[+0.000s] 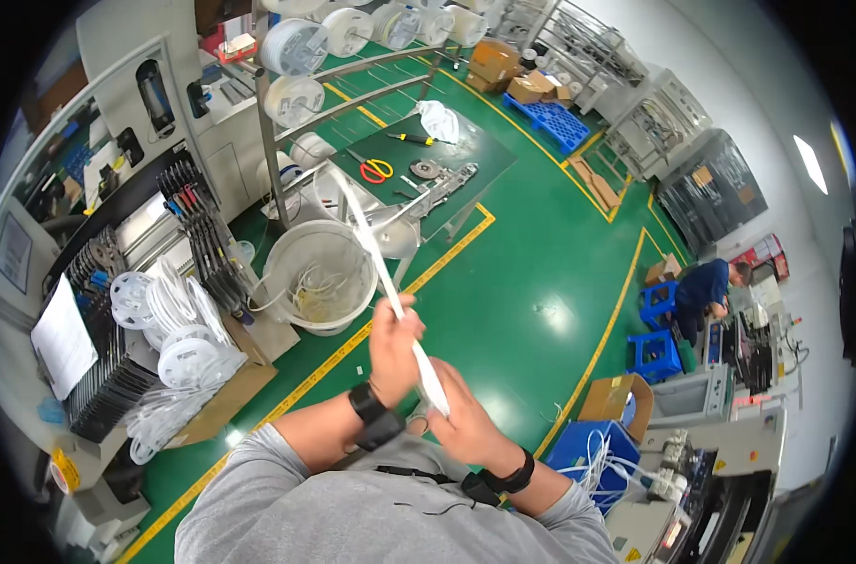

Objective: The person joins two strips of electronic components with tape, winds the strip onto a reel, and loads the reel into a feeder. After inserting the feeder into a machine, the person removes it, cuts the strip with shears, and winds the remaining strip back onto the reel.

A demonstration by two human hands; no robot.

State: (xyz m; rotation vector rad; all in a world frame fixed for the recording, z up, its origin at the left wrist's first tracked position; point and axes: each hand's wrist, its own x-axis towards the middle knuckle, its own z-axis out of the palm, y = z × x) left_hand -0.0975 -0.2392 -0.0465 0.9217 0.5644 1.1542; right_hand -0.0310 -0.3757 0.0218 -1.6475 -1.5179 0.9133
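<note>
A long white strip (383,268) runs slantwise from beside the dark-topped table toward my body. My left hand (393,350) is closed around its middle part. Lower down, my right hand (464,418) grips the strip's near end, fingers along its side; both hands are slightly blurred. Just beyond my left hand stands a white bucket (317,273) with loose pale strips inside. On the green table top (475,155) lie red-and-yellow-handled scissors (375,170), a yellow-and-black cutter (411,139), a metal feeder-like part (447,193) and a crumpled white cloth or bag (438,122).
To the left, white reels (188,355) sit on a cardboard box (226,399) beside a machine with rows of feeders (198,226). Large spools (295,47) hang on a metal rack (353,70). At right, a person (700,299) bends near blue stools (653,355); a blue bin (592,456) holds white strips.
</note>
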